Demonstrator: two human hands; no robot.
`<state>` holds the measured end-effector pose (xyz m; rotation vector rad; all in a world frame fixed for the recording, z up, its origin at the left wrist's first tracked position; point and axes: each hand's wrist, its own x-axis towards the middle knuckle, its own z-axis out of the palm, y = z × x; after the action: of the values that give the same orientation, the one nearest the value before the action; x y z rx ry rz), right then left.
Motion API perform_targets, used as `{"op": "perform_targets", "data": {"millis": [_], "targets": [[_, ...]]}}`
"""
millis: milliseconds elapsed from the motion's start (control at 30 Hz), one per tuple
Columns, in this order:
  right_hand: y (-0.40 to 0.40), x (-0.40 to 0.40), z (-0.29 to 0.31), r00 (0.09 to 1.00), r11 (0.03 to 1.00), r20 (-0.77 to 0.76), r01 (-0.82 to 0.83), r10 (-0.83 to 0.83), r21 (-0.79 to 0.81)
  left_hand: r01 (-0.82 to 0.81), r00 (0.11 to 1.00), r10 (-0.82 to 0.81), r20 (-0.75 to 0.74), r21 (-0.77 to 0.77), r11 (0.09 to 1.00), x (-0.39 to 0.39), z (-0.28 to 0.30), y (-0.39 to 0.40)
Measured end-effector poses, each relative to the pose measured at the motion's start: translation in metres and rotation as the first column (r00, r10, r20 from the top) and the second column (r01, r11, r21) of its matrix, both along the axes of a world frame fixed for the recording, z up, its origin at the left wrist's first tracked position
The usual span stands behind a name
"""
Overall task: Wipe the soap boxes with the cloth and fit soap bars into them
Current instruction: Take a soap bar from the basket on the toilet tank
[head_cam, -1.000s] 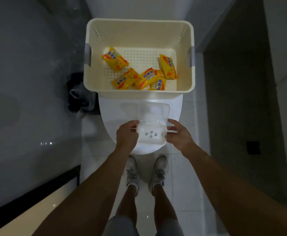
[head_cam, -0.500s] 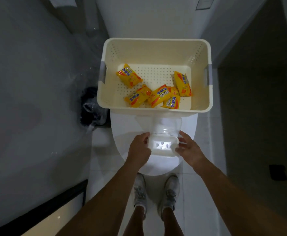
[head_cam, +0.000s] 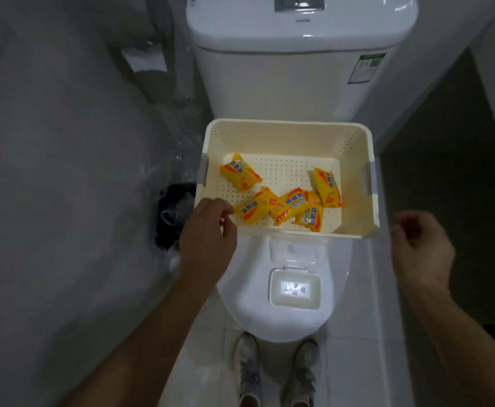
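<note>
We are reaching with our left hand (head_cam: 208,227) over the near left corner of the cream perforated basket (head_cam: 366,142), its fingers loosely curled and grasping nothing; our right hand (head_cam: 419,248) is hanging free at the right of the basket, also relaxed and holding nothing. The open soap box (head_cam: 294,290) is lying on the closed toilet lid (head_cam: 240,289), its clear lid flipped back toward the basket; it seems a light, thin, stiff plastic that could slide on the glossy lid, so we would steady it by its side walls. The wrapped soap bars (head_cam: 289,205), five yellow packets, are lying in the basket; we are judging them firm and small, with slippery film, best pinched across the short sides. We are standing in a narrow, dim bathroom; the cistern (head_cam: 299,60) is behind the basket, a black bin bag (head_cam: 173,215) at its left; no cloth is showing.
</note>
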<state>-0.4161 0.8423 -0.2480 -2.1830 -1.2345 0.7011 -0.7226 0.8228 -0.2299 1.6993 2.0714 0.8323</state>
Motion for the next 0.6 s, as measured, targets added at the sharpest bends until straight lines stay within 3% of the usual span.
{"op": "perform_targets", "data": {"millis": [67, 133, 200, 267, 367, 433, 533, 600], "targets": [[0.029, -0.021, 0.019, 0.989, 0.986, 0.014, -0.15, 0.149, 0.076, -0.001, 1.0, 0.001, 0.024, -0.03, 1.0, -0.002, 0.009, 0.035], [0.058, -0.05, 0.026, 0.942, 0.94, 0.028, -0.336, 0.335, 0.056, -0.003, 1.0, 0.004, 0.002, -0.245, 0.969, -0.002, 0.002, 0.068], [0.083, -0.08, 0.02, 0.877, 0.877, 0.004, -0.48, 0.48, -0.024, -0.019, 1.0, 0.018, -0.006, -0.508, 0.861, -0.001, -0.014, 0.093], [0.101, -0.107, 0.003, 0.81, 0.798, -0.029, -0.584, 0.586, -0.149, 0.002, 0.998, -0.04, -0.043, -0.657, 0.754, -0.002, -0.029, 0.108], [0.12, -0.133, -0.031, 0.754, 0.695, -0.086, -0.638, 0.651, -0.332, 0.06, 0.969, -0.216, -0.122, -0.73, 0.681, -0.002, -0.049, 0.116], [0.128, -0.143, -0.051, 0.732, 0.633, -0.119, -0.649, 0.671, -0.422, 0.09, 0.967, -0.237, -0.089, -0.755, 0.65, -0.002, -0.065, 0.118], [0.135, -0.153, -0.077, 0.693, 0.566, -0.121, -0.666, 0.711, -0.486, 0.101, 0.99, -0.142, 0.014, -0.772, 0.627, -0.002, -0.089, 0.122], [0.137, -0.157, -0.09, 0.696, 0.551, -0.17, -0.673, 0.698, -0.494, 0.118, 0.987, 0.02, 0.162, -0.793, 0.597, 0.0, -0.099, 0.125]]}}
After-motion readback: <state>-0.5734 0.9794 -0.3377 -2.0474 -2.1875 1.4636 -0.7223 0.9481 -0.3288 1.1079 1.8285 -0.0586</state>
